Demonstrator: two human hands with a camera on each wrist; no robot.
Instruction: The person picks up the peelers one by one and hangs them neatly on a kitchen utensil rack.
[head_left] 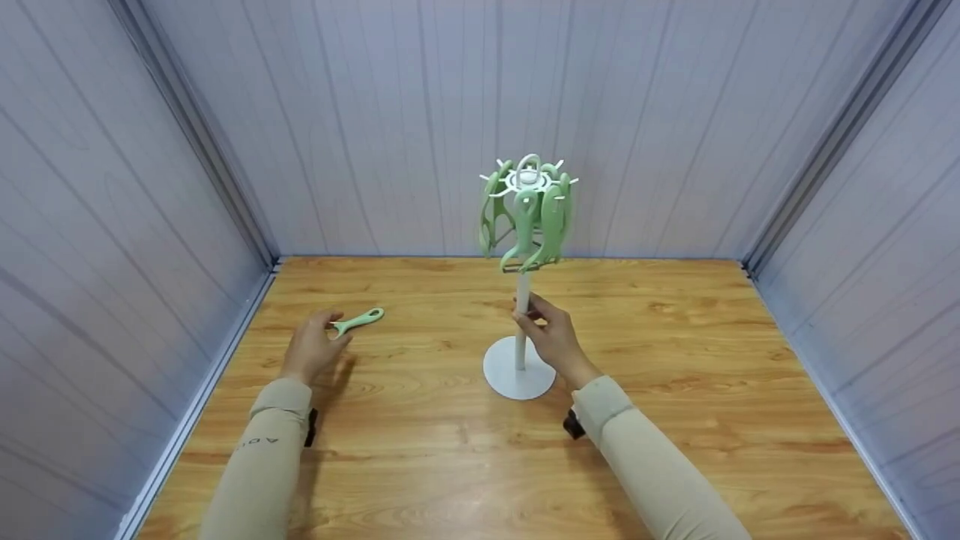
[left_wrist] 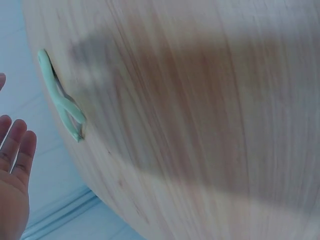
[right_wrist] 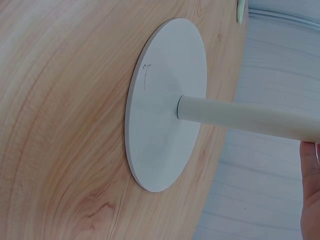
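A pale green Y-shaped peeler [head_left: 362, 320] lies on the table at the left, its head end partly hidden behind my left hand [head_left: 313, 346]. The left wrist view shows that hand's fingers [left_wrist: 14, 145] loosely extended and apart from the peeler [left_wrist: 56, 95]. With the right hand [head_left: 553, 334] I hold the white pole [head_left: 523, 296] of an upright stand between thumb and fingers, above its round base [right_wrist: 162, 145]. Several green peelers [head_left: 526, 217] hang by their handles from the prongs of the white rack [head_left: 529, 179] at the top.
The wooden table [head_left: 420, 450] carries the stand near its middle. Pale panelled walls [head_left: 450, 112] enclose the table at the back, left and right, with metal strips along the corners.
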